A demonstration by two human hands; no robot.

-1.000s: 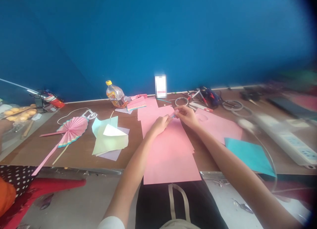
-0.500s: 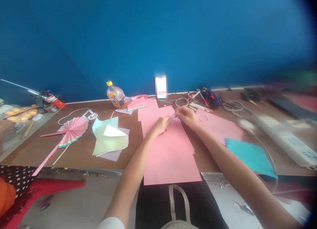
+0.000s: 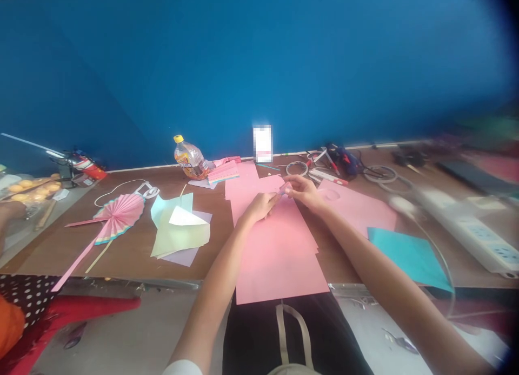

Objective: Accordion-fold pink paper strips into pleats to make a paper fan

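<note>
Over the far part of the pink paper sheets (image 3: 279, 267), my left hand (image 3: 263, 205) and my right hand (image 3: 302, 191) are close together. Both are closed on a small folded piece of pink and bluish paper (image 3: 285, 188), mostly covered by the fingers. Its exact shape is too small to make out. Left of the hands lie a stack of pale green, blue and lilac papers (image 3: 182, 237) and a pleated pink paper fan (image 3: 121, 215) with paper strips trailing from it.
A yellow-capped bottle (image 3: 190, 158) and a blurred-out phone (image 3: 263, 144) stand near the blue wall. Tape rolls (image 3: 297, 168), markers (image 3: 324, 176), a teal sheet (image 3: 409, 258) and a white power strip (image 3: 482, 239) lie to the right. At far left is another person's hand (image 3: 10, 212).
My right fingers have shifted slightly on the small folded paper, and more of its pink side shows. My left hand stays nearly in place.
</note>
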